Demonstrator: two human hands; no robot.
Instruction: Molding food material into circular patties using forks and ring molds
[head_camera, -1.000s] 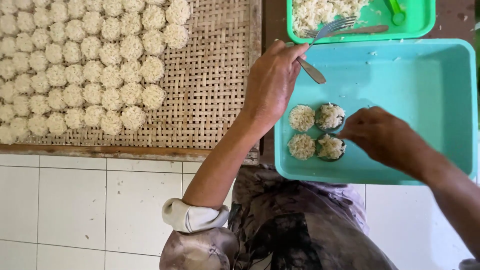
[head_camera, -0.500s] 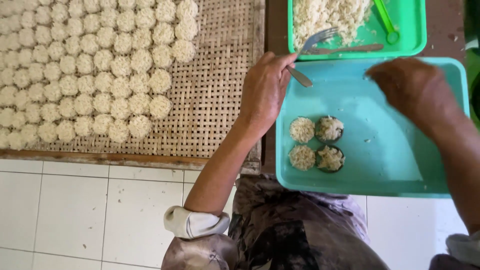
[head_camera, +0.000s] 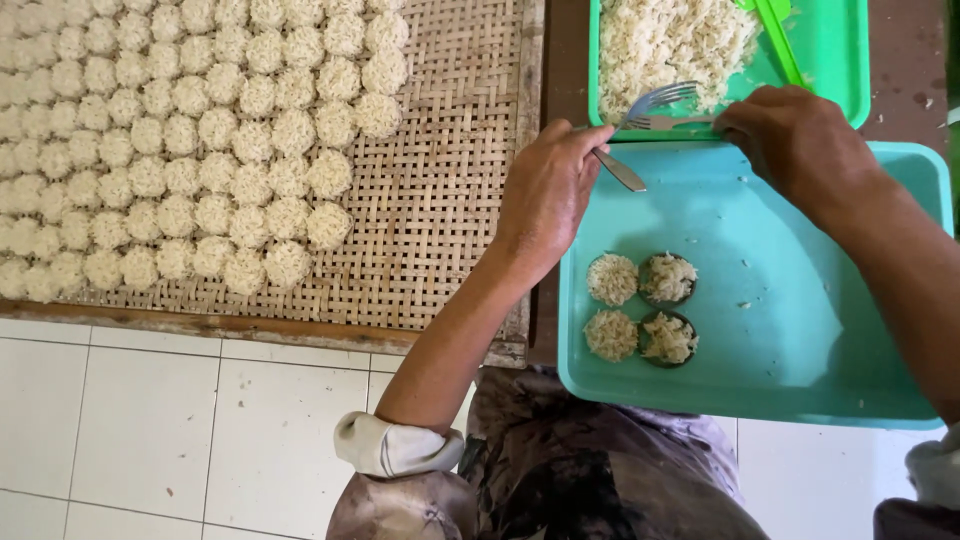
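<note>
Nearest the camera we saw a dark, mottled garment (head_camera: 590, 480) cut off by the lower edge, and a rolled pale cuff (head_camera: 395, 447) on the left arm. Below it lay a white tiled floor (head_camera: 150, 430), smooth and glossy.

Beyond, a turquoise plastic tray (head_camera: 800, 330) with rounded corners held four small round moulds (head_camera: 640, 307) in a square. The two on the left were filled level with pale shredded noodle; the two on the right showed dark rims under looser heaps. We could not tell what the moulds were made of.

The left hand (head_camera: 548, 190) rested at the tray's left rim, fingers curled around a metal fork (head_camera: 640, 125). Its handle pointed down over the turquoise tray and its tines reached up to the edge of the green tray (head_camera: 840, 70). The right hand (head_camera: 800, 140) lay across the meeting of the two trays, fingers bent down around the handle of a second fork (head_camera: 665, 122); the hand hid most of that handle, so we could not make out the grip fully.

Left of the hands stretched a woven mat (head_camera: 450, 200) in a wooden frame (head_camera: 250, 325), covered with close rows of rough round noodle pucks (head_camera: 180, 150), cut off at top and left.

Farthest, the green tray held a loose pile of noodles (head_camera: 680, 40) and a green utensil (head_camera: 775, 35), both cropped.
</note>
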